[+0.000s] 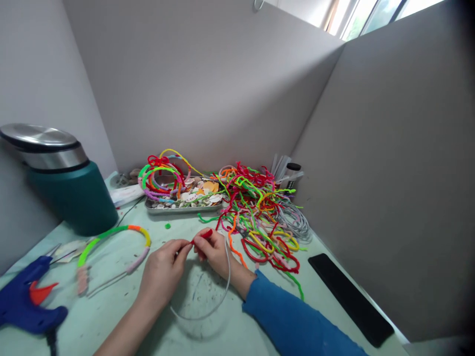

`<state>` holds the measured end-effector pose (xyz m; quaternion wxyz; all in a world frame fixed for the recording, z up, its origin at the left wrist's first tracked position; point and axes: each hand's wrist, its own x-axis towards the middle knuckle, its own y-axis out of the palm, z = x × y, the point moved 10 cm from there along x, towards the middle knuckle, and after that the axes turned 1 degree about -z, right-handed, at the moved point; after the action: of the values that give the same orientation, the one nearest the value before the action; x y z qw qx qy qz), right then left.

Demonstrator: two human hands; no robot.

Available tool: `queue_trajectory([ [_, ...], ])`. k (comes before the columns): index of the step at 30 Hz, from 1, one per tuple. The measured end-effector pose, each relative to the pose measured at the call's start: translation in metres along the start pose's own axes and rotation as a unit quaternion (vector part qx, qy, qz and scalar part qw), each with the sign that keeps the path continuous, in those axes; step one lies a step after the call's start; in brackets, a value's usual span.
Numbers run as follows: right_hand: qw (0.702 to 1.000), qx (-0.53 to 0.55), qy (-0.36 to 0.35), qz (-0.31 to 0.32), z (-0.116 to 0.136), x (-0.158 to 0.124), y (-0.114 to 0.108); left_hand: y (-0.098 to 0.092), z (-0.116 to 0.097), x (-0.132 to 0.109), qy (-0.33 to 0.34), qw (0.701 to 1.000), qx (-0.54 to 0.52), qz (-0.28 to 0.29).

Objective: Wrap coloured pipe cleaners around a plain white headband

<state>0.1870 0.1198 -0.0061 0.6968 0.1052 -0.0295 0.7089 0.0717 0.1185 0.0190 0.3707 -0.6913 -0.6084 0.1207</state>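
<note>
Red yarn-like pipe cleaner [208, 235] runs between my two hands over the middle of the table. My left hand [163, 269] is closed in a pinch on one end of it. My right hand [213, 249] is closed around the thicker red part, which seems wound on the end of a thin grey-white hoop [208, 315]. That hoop curves down past my right wrist and back toward my left one; where it meets the red is hidden by my fingers. To the left lies a second hoop [107, 232], partly wrapped in green, orange, yellow, lilac and pink.
A blue glue gun [25, 296] and a teal bottle [74, 198] stand at left. Behind, a metal tray [178, 211] holds buttons and wrapped hoops [163, 195]. A tangle of coloured pipe cleaners [256, 193], red-and-yellow-handled scissors [256, 251], grey wire coils [297, 220] and a black strip [349, 299] lie right.
</note>
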Motion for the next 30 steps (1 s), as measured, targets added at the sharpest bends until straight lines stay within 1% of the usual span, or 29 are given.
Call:
queue_trajectory([
  [3, 1.0, 0.007, 0.004, 0.006, -0.001, 0.0, 0.001, 0.003, 0.005, 0.001, -0.039, 0.998, -0.036, 0.018],
  [5, 1.0, 0.016, 0.003, 0.004, -0.002, 0.001, 0.0, 0.006, 0.009, 0.001, -0.067, 0.994, -0.078, 0.03],
  [9, 1.0, 0.013, -0.003, -0.002, -0.002, 0.002, -0.002, 0.012, 0.016, 0.001, -0.118, 0.975, -0.183, 0.041],
  [11, 1.0, 0.008, -0.004, -0.003, -0.001, 0.002, -0.003, 0.014, 0.02, 0.0, -0.138, 0.965, -0.218, 0.043],
  [14, 1.0, -0.006, -0.002, -0.002, -0.001, 0.004, -0.004, 0.012, 0.025, 0.0, -0.153, 0.958, -0.242, 0.031],
  [17, 1.0, -0.03, -0.003, 0.006, -0.006, 0.007, -0.006, 0.011, 0.029, 0.0, -0.168, 0.955, -0.244, 0.027],
  [20, 0.997, -0.08, -0.013, 0.02, -0.01, 0.011, -0.011, 0.012, 0.033, -0.001, -0.18, 0.954, -0.24, 0.027],
  [21, 0.993, -0.111, -0.021, 0.033, -0.009, 0.012, -0.012, 0.011, 0.034, -0.001, -0.183, 0.953, -0.239, 0.024],
  [23, 0.977, -0.199, -0.059, 0.05, 0.002, 0.015, -0.016, 0.01, 0.036, -0.001, -0.187, 0.954, -0.235, 0.016],
  [24, 0.967, -0.237, -0.081, 0.051, 0.009, 0.017, -0.02, 0.01, 0.037, -0.001, -0.189, 0.954, -0.23, 0.013],
  [26, 0.947, -0.304, -0.103, 0.02, 0.025, 0.023, -0.039, 0.01, 0.038, -0.002, -0.192, 0.957, -0.219, 0.012],
  [27, 0.932, -0.351, -0.092, -0.012, 0.03, 0.027, -0.054, 0.01, 0.038, -0.002, -0.191, 0.958, -0.211, 0.013],
  [28, 0.909, -0.407, -0.069, -0.056, 0.034, 0.03, -0.072, 0.01, 0.038, -0.002, -0.189, 0.961, -0.204, 0.014],
  [30, 0.888, -0.446, -0.051, -0.104, 0.043, 0.034, -0.101, 0.009, 0.035, -0.002, -0.179, 0.966, -0.188, 0.017],
])
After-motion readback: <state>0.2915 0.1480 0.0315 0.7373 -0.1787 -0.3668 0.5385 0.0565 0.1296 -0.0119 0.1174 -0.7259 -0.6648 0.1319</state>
